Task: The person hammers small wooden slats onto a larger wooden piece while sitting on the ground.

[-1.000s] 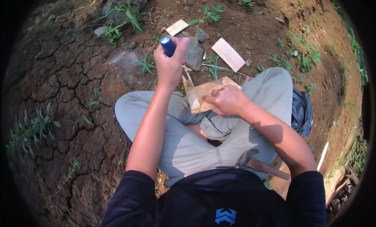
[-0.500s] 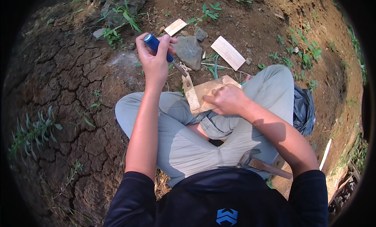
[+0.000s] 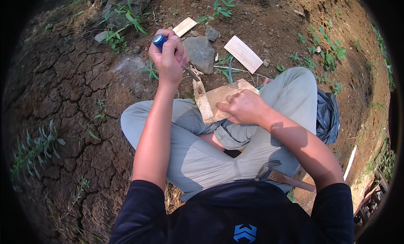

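Left hand was raised, wrapped round blue-handled chisel (blade slanted down); right hand, half curled, gripped wooden block.

A: What does the chisel look like?
B: Glossy blue plastic for the handle, dull dark metal for the shaft.
A: And the wooden block?
B: Raw, matt wood, rough and splintered along its left part. The pale board is smoother, with its grain showing.
A: The hammer?
B: Dull metal head, matt brown wooden handle.
A: Any cloth?
B: Matt, creased grey trousers and a smooth dark shirt. The crumpled black sheet looks like plastic, slightly shiny.
A: Underneath?
B: Rough, cracked soil, plus a matt grey stone.
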Available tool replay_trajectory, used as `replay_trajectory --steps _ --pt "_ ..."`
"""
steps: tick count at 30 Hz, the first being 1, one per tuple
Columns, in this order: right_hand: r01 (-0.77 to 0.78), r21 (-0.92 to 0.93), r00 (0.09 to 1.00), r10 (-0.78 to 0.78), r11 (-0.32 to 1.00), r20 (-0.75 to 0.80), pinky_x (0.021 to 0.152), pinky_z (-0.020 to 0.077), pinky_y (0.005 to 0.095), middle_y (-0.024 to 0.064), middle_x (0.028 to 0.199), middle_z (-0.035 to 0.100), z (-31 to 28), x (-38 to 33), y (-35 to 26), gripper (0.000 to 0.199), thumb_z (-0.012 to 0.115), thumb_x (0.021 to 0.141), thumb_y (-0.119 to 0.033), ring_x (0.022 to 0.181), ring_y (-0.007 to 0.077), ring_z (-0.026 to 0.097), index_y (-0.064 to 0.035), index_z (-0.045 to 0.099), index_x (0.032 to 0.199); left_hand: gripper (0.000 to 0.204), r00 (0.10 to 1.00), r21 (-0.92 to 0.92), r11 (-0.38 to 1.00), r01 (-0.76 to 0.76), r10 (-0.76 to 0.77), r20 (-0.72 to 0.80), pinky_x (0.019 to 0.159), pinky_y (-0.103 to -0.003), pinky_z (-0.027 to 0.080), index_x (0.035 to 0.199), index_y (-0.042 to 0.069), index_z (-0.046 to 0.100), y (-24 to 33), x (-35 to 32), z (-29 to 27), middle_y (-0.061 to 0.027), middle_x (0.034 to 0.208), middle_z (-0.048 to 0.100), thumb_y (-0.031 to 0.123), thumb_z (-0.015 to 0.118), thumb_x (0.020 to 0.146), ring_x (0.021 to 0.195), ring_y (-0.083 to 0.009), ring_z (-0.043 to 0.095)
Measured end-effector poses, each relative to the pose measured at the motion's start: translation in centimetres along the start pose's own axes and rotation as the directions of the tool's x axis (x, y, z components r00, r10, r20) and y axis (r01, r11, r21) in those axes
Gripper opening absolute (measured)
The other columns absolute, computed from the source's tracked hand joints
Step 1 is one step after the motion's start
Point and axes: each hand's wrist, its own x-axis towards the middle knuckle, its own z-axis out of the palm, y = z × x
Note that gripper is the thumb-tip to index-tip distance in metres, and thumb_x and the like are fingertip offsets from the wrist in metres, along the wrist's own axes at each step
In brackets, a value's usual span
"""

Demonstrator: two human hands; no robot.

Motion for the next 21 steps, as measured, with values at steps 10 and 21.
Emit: replay_trajectory --steps 10,21 --pt "-0.009 0.023 1.0 0.009 1.0 0.005 0.065 0.0549 0.0381 0.0076 0.08 0.067 0.2 -0.2 0.1 0.057 0.081 0.065 -0.029 0.075 0.0257 0.072 -0.0145 0.066 0.117 0.012 0.989 -0.033 0.988 0.148 -0.149 -0.021 0.036 -0.027 0.023 0.089 0.008 0.048 -1.2 1.8 -0.2 0.0012 0.052 0.032 0.017 0.051 0.096 0.04 -0.0087 0.028" --pt "-0.016 0.007 0.999 0.016 1.0 0.031 0.064 0.0547 0.0381 0.0074 0.079 0.067 0.2 0.0 0.1 0.057 0.082 0.064 -0.03 0.075 0.0255 0.071 -0.0143 0.066 0.117 0.015 0.983 0.006 0.987 0.158 -0.157 -0.099 0.036 -0.027 0.024 0.089 0.007 0.049 -2.2 2.0 0.0 0.0008 0.054 0.037 0.018 0.053 0.097 0.039 -0.0082 0.031"
